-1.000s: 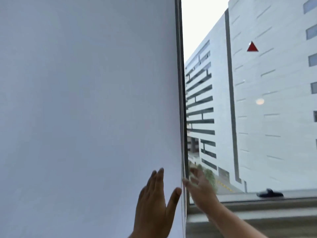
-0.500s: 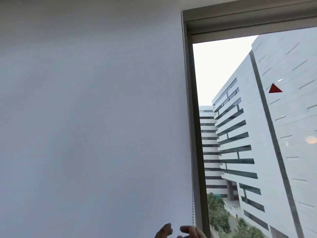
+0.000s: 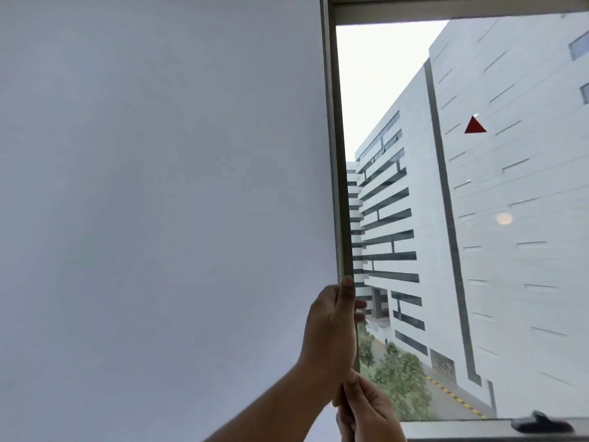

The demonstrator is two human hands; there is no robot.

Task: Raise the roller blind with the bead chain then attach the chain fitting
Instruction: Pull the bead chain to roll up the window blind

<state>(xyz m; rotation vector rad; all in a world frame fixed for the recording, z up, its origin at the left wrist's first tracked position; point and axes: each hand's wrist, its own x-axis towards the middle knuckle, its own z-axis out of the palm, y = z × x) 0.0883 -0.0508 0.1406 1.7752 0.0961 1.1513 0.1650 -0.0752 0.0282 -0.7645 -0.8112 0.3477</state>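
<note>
Roller blind (image 3: 159, 202): is hanging down over the whole left bay, from the top of the view to the bottom. Its hem is not showing. It is sitting no higher than a second ago, so the raising is probably only beginning.
Window pane (image 3: 478, 282): is standing uncovered to the right, looking out on pale buildings.
Frame post (image 3: 342, 186): is running upright just beside the blind's right edge. Both hands are working in this narrow strip, with the blind on one side and the glass on the other.
Top frame (image 3: 446, 8): is closing the window above, well apart from the hands, so a long upward reach is staying free.
Sill (image 3: 462, 430): is crossing just below the right hand and is limiting how far a downward pull can go. A dark object (image 3: 541, 422) is lying on it, well apart from the hands.
Left hand (image 3: 331, 330): is no longer lying flat and spread on the blind as it was a second ago. It is now raised edge-on at the post with its thumb pointing straight up and its fingertips (image 3: 360, 304) peeping out on the glass side. I cannot tell whether it is gripping anything.
Right hand (image 3: 366, 409): is sitting directly under the left wrist, touching it. Its fingers are curling inward and seem to be pinching the bead chain.
Bead chain: is presumably hanging along the post between the stacked hands, but it is too thin to make out.
Chain fitting: is not showing, so attaching it is still ahead.
</note>
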